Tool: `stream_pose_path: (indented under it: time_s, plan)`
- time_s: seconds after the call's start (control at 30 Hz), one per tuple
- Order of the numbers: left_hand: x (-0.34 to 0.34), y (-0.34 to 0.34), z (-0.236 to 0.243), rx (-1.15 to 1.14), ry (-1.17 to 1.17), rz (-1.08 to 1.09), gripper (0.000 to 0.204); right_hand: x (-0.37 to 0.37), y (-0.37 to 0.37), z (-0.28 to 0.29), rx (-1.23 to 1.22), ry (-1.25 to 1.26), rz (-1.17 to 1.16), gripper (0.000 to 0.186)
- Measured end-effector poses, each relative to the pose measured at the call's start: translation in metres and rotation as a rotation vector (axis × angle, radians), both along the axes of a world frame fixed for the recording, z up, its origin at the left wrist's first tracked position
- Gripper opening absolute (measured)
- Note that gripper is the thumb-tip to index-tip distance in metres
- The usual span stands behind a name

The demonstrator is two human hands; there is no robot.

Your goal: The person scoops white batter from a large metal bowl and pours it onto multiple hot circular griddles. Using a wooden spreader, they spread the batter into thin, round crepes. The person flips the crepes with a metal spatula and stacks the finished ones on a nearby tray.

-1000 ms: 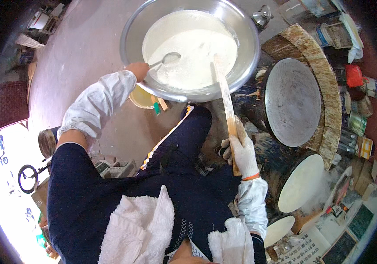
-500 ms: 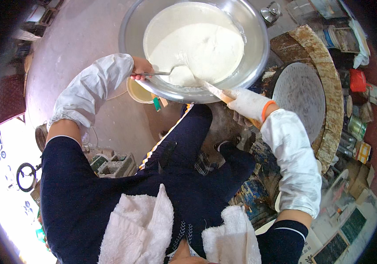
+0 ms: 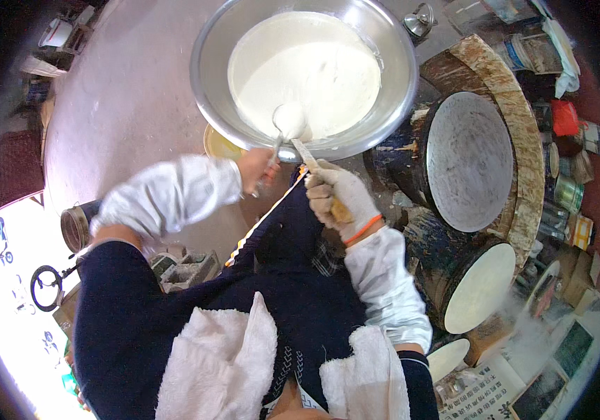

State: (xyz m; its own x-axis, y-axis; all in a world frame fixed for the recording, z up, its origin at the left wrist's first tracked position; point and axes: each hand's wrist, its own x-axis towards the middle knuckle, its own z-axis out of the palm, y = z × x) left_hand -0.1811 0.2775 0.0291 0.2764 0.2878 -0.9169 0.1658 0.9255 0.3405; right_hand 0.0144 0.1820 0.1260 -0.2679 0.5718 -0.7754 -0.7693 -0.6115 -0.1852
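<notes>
A wide metal basin (image 3: 205, 84) holds thick white batter (image 3: 300, 77). My bare left hand (image 3: 256, 170), slightly blurred, is closed round the handle of a ladle. The bowl of this ladle (image 3: 290, 119), coated in batter, is over the near side of the basin. In a whitish glove, my right hand (image 3: 342, 196) grips a batter-smeared scraper (image 3: 302, 152). Its tip points at the basin's near rim, close beside the ladle; whether they touch I cannot tell. Part of the scraper's handle is hidden by the glove.
A bare round griddle (image 3: 469, 161) stands right of the basin. Nearer me are a griddle covered in pale batter (image 3: 480, 288) and another pale round surface (image 3: 448, 359). A metal kettle (image 3: 419, 19) is beyond the basin's right; a yellowish bucket (image 3: 221, 145) sits under its left rim.
My right hand has moved left and toward me with the scraper. My left hand has come right and nearer, turning the ladle's handle toward me. The pale batter-covered griddle now shows at right.
</notes>
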Motion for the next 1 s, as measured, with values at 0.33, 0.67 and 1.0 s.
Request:
stream_pose_path:
  time_s: [0.33,0.67,1.0]
  plan:
    - [0.077,-0.056,0.116,0.958,-0.278,0.233,0.029,-0.047,-0.054,0.138,0.414,-0.738,0.003,0.066]
    - [0.016,-0.005,0.27,0.478,-0.572,0.23,0.037,0.006,-0.026,0.127,0.569,-1.881,0.24,0.062]
    - [0.008,-0.03,0.209,0.226,-0.431,0.161,0.031,0.041,-0.106,0.035,0.502,-1.526,-0.094,0.064]
